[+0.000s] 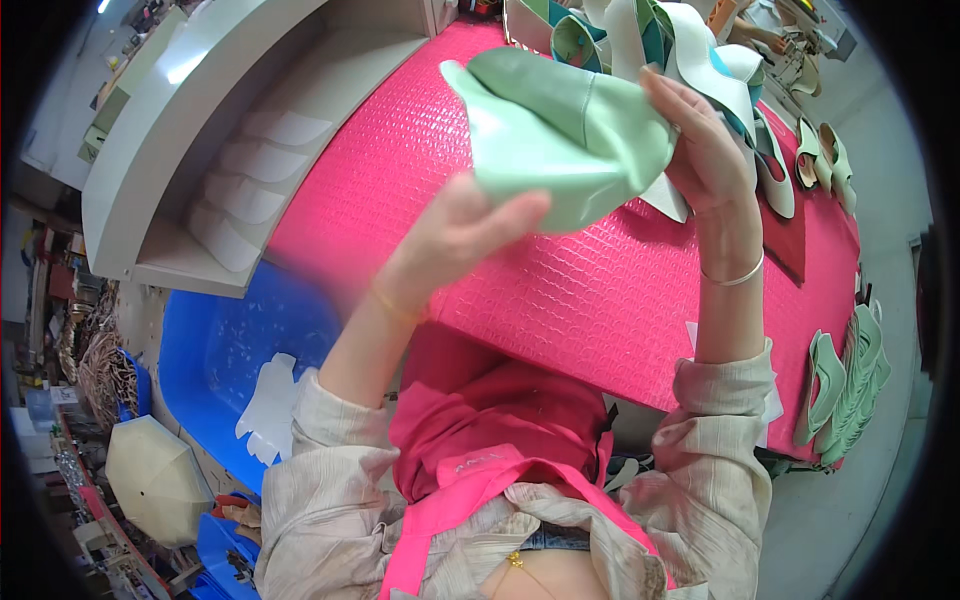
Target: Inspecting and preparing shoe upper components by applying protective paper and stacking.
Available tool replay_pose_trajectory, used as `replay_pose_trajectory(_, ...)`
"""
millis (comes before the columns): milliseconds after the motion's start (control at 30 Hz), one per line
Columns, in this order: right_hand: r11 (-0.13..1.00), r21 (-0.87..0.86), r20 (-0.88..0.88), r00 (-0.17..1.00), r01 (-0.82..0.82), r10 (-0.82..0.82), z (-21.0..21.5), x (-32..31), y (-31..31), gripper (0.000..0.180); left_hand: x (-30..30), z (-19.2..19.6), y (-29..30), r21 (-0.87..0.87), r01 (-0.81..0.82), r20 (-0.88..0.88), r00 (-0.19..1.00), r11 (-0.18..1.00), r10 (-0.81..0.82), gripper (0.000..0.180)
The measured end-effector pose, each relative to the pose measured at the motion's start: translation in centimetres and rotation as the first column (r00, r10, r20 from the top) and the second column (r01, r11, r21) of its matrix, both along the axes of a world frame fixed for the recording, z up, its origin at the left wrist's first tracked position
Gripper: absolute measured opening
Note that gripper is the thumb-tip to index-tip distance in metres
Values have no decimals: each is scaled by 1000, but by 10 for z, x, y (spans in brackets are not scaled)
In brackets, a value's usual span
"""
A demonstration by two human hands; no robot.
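Observation:
A glossy mint-green shoe upper [540,130] is raised over the pink table, a stitched seam running down it. My right hand [705,150] pinches its right end between thumb and fingers. At its lower left edge is my left hand [470,225], thumb stretched along the piece; motion blurs the fingers, so I cannot tell whether they grip it. Behind my right hand, white and green shoe uppers [690,50] lie heaped, some with teal linings.
The pink textured table [580,310] lies before me. On the left stands a pale shelf unit [170,150] with several white cut pieces [245,200]. Below it, a blue bin [195,350] holds white scraps [268,400]. Stacked green uppers [855,385] line the right edge.

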State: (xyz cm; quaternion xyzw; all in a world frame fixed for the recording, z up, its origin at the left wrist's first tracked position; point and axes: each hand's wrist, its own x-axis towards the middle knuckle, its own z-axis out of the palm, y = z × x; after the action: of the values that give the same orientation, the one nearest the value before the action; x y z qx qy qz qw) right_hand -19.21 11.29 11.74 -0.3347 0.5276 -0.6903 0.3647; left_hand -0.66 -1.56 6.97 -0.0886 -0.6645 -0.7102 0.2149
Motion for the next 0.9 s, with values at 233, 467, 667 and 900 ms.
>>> replay_pose_trajectory(233,972,230,-306,945,-43,114,-12,13,-12,25,31,-81,33,654,103,60,980,749,-187,34)
replay_pose_trajectory(467,912,395,-554,821,115,136,0,40,-26,27,20,-59,64,818,100,-30,991,567,-131,36)
replay_pose_trajectory(667,936,297,-571,821,187,17,-16,32,-20,27,19,-53,69,817,28,5,998,576,-55,39)
replay_pose_trajectory(900,936,236,-675,737,263,-37,-25,0,-33,26,25,-30,77,893,39,-41,999,448,-5,29)
